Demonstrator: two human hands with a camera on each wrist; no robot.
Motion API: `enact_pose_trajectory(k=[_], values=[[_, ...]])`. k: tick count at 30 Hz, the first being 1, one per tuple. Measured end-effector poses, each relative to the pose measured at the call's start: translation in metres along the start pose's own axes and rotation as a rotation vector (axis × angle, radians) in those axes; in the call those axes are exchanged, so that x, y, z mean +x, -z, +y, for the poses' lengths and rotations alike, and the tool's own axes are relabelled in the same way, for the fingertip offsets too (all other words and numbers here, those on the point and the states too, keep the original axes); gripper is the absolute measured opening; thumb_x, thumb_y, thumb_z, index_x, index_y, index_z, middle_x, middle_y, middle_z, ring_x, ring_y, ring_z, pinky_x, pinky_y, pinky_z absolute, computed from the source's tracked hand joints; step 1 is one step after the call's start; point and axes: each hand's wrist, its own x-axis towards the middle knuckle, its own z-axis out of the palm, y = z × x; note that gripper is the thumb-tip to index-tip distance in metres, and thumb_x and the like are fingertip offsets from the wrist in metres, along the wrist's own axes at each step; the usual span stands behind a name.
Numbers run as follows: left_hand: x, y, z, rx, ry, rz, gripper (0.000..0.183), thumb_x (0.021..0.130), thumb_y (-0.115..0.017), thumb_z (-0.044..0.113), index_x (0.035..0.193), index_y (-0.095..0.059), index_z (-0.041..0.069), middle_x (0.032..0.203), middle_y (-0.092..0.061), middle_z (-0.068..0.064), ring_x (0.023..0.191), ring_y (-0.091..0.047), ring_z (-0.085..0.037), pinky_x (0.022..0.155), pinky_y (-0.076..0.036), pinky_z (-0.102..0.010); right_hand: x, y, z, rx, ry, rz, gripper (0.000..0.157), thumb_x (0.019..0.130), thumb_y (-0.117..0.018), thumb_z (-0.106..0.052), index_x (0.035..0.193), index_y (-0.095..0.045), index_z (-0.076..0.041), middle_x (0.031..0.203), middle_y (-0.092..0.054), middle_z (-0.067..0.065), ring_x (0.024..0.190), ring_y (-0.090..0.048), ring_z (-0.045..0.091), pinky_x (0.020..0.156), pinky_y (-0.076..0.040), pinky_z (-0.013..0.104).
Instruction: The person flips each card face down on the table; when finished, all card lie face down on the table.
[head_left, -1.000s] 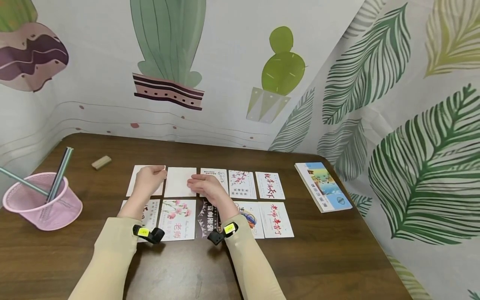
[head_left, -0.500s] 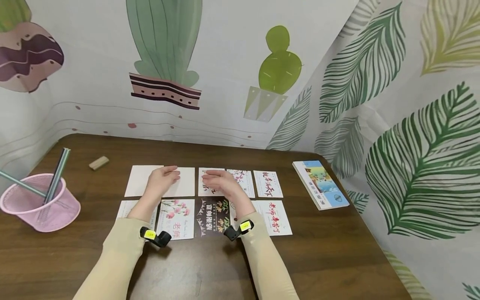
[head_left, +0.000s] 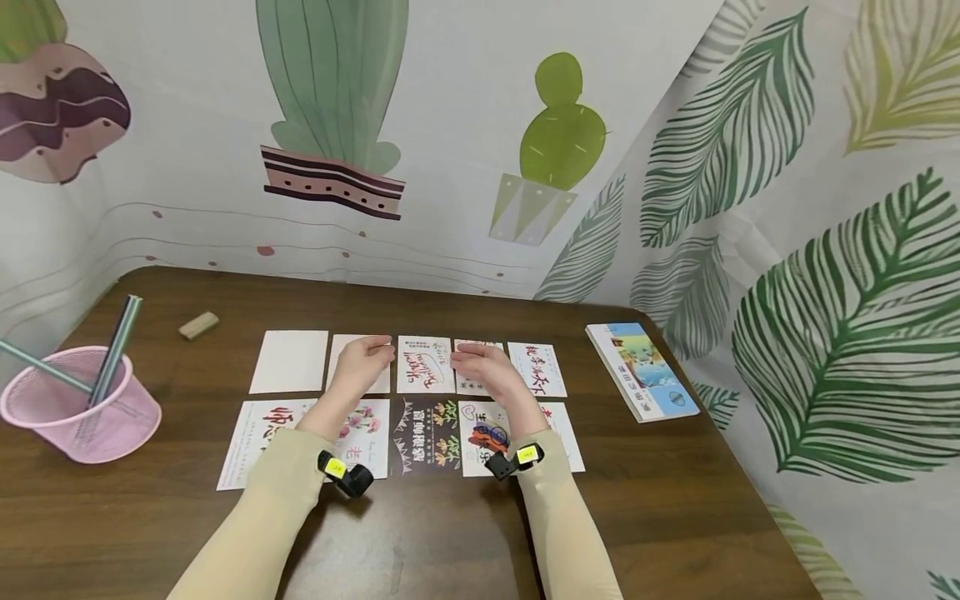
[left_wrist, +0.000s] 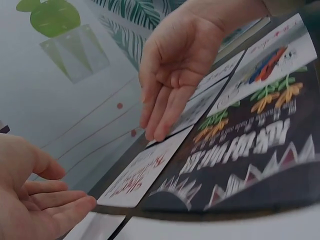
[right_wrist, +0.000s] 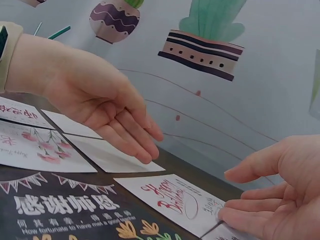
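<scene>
Left hand (head_left: 358,368) and right hand (head_left: 491,372) are set apart, palms facing, fingers extended, both holding nothing. The birthday card (head_left: 424,367) lies between them, the dark card (head_left: 426,435) between the wrists. Both wrist views show the palms and inner fingers; the head view gives mostly the backs. Brown table (head_left: 645,517); pink cup (head_left: 112,429) well left of the left hand, booklet (head_left: 642,371) right of the right; printed cloth (head_left: 450,167) behind.

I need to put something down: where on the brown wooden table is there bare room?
Bare brown wooden table shows between the round pink mesh cup and the two rows of flat paper cards; a wider patch lies in front of the blue-and-white rectangular booklet. The middle is crowded: cards, with left hand and right hand over the back row.
</scene>
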Motion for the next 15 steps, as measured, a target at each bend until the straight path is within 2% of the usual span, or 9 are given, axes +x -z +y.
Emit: enact_pose_trajectory(k=[6,15], values=[[0.000,-0.010,-0.003,0.001,0.029,-0.017,0.046,0.101,-0.045,0.017,0.143,-0.043,-0.004,0.140,-0.051,-0.026,0.127,-0.053,-0.038,0.111,-0.042,-0.048,-0.002,0.005,0.003,0.006,0.010,-0.006,0.053,0.092,-0.052,0.005,0.143,-0.037,0.011,0.144,-0.045,0.031,0.135,-0.045,0.040,0.114,-0.039,0.043],[0.000,-0.013,-0.007,0.011,0.045,-0.021,0.047,0.101,-0.045,0.019,0.143,-0.044,-0.003,0.141,-0.051,-0.025,0.130,-0.051,-0.037,0.112,-0.040,-0.049,-0.001,0.006,0.005,0.012,0.008,-0.010,0.054,0.092,-0.052,0.005,0.143,-0.037,0.012,0.144,-0.045,0.032,0.135,-0.045,0.041,0.113,-0.040,0.042]])
